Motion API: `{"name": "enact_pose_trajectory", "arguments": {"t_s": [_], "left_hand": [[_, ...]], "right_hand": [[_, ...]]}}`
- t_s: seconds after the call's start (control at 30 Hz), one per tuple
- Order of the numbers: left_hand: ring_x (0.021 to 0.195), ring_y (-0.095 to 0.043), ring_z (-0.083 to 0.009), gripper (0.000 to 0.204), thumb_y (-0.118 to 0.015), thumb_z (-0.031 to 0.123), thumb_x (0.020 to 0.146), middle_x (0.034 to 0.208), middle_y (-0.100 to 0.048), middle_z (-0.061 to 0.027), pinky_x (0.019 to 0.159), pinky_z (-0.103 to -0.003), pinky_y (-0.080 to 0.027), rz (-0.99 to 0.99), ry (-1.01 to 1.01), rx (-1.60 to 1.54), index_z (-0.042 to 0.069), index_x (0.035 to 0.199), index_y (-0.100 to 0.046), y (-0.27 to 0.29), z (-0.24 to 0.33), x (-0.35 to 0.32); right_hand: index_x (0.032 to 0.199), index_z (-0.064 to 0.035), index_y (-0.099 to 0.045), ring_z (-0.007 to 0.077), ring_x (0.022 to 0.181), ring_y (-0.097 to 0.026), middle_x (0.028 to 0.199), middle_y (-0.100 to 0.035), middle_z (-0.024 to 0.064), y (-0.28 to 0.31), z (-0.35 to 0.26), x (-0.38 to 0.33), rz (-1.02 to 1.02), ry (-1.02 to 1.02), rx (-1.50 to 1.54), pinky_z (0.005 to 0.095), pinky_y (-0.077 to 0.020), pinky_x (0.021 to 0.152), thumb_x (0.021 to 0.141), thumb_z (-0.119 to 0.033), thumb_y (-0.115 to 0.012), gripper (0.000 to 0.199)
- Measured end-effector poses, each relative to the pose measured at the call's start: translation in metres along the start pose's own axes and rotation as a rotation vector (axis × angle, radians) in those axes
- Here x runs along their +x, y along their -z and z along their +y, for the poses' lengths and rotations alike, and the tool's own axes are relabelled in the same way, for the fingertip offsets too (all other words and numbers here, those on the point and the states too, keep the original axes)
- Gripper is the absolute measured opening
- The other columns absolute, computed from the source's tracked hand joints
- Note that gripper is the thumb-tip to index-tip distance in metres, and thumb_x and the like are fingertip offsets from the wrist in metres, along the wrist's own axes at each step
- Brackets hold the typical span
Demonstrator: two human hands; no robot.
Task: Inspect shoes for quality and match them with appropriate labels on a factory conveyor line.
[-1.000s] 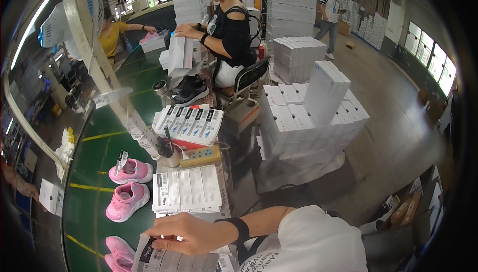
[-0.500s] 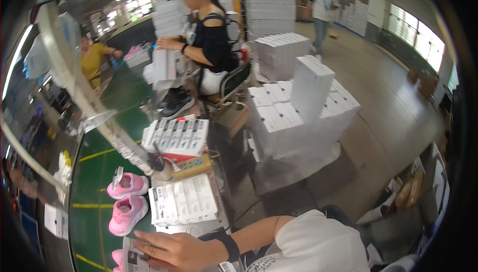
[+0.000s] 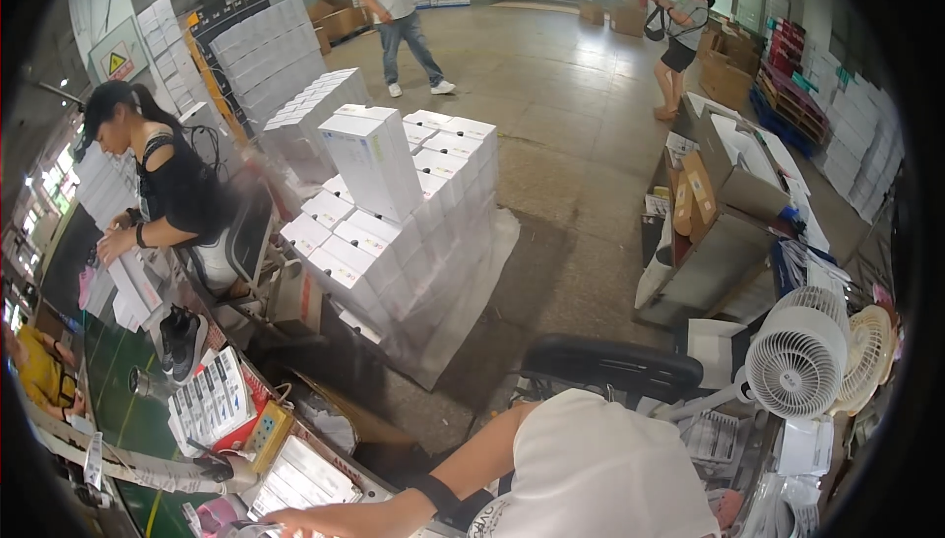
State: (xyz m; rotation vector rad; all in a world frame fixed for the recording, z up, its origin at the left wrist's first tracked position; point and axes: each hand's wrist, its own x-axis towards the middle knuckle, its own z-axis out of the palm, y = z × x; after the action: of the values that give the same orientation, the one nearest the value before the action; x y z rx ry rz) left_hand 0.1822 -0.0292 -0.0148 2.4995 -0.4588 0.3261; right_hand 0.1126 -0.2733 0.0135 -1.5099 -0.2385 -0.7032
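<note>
My right hand (image 3: 330, 520), with a black band on its wrist, reaches in at the lower edge, beside a stack of white printed cartons or sheets (image 3: 307, 477). Its fingers are smeared and partly cut off, so I cannot make out what they touch. Just left of the fingertips a pink shoe (image 3: 215, 514) shows in part. My left hand is out of the picture.
A power strip (image 3: 266, 437) and more white printed packs (image 3: 215, 398) lie along the green conveyor (image 3: 128, 420). Stacked white boxes (image 3: 423, 243) stand beside a seated co-worker (image 3: 172, 179). A black chair back (image 3: 610, 365) and white fan (image 3: 797, 356) are at right.
The view has swung right, bringing the fan, chair back and another person into sight. My right hand now sits lower, at the edge; the labelled box under it has left the picture.
</note>
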Motion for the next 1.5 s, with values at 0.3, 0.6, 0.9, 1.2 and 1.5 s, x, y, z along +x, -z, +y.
{"name": "enact_pose_trajectory", "arguments": {"t_s": [0.3,0.6,0.9,1.2,1.5], "left_hand": [[0.089,-0.058,-0.0284,0.029,-0.054,0.030,0.092,0.106,-0.059,-0.0173,0.073,-0.036,-0.048,-0.380,0.007,-0.478,0.005,0.108,-0.057,-0.080,0.015,0.001],[0.086,-0.059,-0.0199,0.031,-0.051,0.025,0.095,0.107,-0.058,-0.0140,0.070,-0.029,-0.049,-0.315,0.379,-0.798,0.004,0.117,-0.050,-0.058,-0.050,-0.056],[0.074,-0.062,-0.0132,0.027,-0.043,0.001,0.086,0.091,-0.060,-0.0094,0.062,-0.028,-0.057,0.496,0.992,-1.055,-0.004,0.112,-0.046,0.019,-0.006,-0.129],[0.078,-0.067,-0.0203,0.030,-0.055,0.009,0.089,0.095,-0.067,-0.0160,0.066,-0.030,-0.054,0.064,1.032,-1.088,-0.008,0.114,-0.052,0.031,-0.016,-0.149],[0.064,-0.065,-0.0371,0.040,-0.064,0.029,0.080,0.069,-0.064,-0.0240,0.060,-0.041,-0.053,-0.491,0.587,0.166,-0.010,0.092,-0.062,0.035,-0.032,-0.136]], "right_hand": [[0.145,0.0007,-0.003,0.0251,0.083,-0.063,0.096,-0.062,0.0190,-0.040,0.020,-0.023,-0.430,-0.143,0.128,0.0346,-0.0502,0.068,0.084,-0.018,-0.067,0.091],[0.144,-0.0017,-0.028,0.0251,0.067,-0.059,0.086,-0.059,0.0116,-0.072,-0.005,-0.008,-0.331,0.636,-0.536,0.0307,-0.0465,0.058,0.079,-0.010,-0.057,0.072],[0.146,0.0023,-0.006,0.0335,0.093,-0.061,0.113,-0.058,0.0178,-0.107,0.027,-0.038,-1.477,0.053,-0.128,0.0389,-0.0519,0.077,0.080,-0.023,-0.064,0.091],[0.141,0.0115,0.001,0.0409,0.097,-0.058,0.119,-0.054,0.0279,-0.082,0.053,0.005,-1.060,0.010,-0.326,0.0407,-0.0467,0.086,0.081,-0.039,-0.067,0.104],[0.139,0.0153,0.000,0.0438,0.088,-0.059,0.099,-0.058,0.0312,-0.034,0.096,0.011,-1.011,-0.016,-0.595,0.0447,-0.0489,0.077,0.081,-0.044,-0.065,0.106]]}}
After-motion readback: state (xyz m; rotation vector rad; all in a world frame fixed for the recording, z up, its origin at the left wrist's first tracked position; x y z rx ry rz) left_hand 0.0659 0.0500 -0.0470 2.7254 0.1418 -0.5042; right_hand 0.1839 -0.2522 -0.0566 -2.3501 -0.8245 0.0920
